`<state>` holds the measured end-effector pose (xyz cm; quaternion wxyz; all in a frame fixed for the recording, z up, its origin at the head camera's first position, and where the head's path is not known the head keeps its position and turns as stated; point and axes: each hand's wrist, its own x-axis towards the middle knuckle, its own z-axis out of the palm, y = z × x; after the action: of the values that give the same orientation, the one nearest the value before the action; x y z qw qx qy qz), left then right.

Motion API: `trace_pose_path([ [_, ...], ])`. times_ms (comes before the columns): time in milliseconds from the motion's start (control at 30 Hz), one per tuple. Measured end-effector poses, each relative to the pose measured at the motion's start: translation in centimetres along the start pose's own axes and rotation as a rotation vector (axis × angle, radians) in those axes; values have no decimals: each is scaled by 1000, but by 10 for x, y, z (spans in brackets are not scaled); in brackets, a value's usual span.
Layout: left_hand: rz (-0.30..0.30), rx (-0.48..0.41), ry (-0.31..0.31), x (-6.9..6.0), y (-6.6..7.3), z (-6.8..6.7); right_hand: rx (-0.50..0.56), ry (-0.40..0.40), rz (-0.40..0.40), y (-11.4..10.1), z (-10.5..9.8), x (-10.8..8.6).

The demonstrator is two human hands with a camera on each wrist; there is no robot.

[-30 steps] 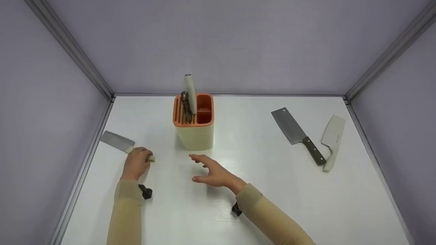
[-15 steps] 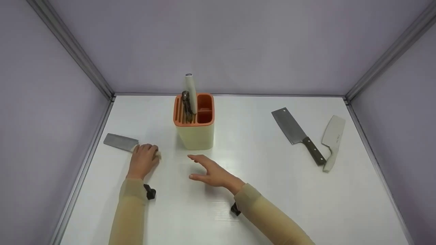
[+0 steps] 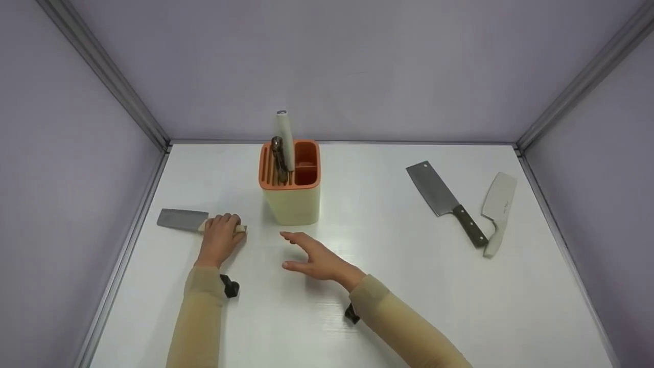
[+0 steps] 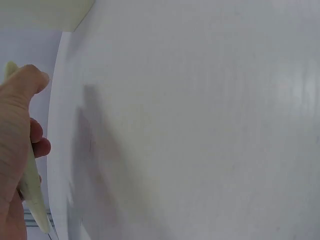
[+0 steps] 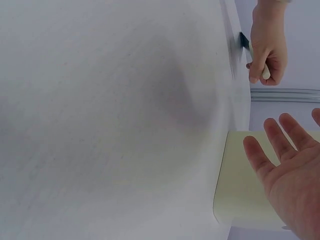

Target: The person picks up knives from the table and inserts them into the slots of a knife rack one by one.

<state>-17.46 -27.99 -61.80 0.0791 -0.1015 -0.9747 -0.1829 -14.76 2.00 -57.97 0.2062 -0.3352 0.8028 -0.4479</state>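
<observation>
In the head view, my left hand grips the pale handle of a knife whose grey blade points left. The left wrist view shows the fingers of my left hand curled round that pale handle. My right hand holds nothing; its fingers and thumb are spread in front of the cream knife block. The right wrist view has my right hand with fingers extended, the cream block behind it.
A white-handled knife and dark-handled scissors stand in the block's orange top. At the right lie a cleaver with a dark handle and a pale-handled knife, their handle ends meeting. Walls surround the white table.
My left hand has moved right with the knife, and the blade has turned closer to level across the view. My right hand has shifted slightly left.
</observation>
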Motion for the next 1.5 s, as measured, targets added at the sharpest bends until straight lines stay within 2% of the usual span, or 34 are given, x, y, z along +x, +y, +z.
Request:
trace_pose_path([
  [133,-14,-4,27,3,5,1,29,15,8,0,1,1],
  [333,-23,36,68,7,14,-3,52,84,-19,-1,0,3],
  [467,-5,22,147,10,20,-8,54,124,-57,-3,-3,3],
  [567,3,-5,208,13,27,-14,55,143,-73,-5,-5,3],
  [833,-14,-77,278,18,49,-36,58,186,-118,-13,-12,2],
  [1067,34,-152,351,20,64,-51,66,221,-158,-20,-20,1],
  [1267,65,-238,393,22,77,-64,91,256,-168,-24,-29,0],
  [1500,25,-344,408,25,87,-77,133,305,-202,-26,-41,-4],
])
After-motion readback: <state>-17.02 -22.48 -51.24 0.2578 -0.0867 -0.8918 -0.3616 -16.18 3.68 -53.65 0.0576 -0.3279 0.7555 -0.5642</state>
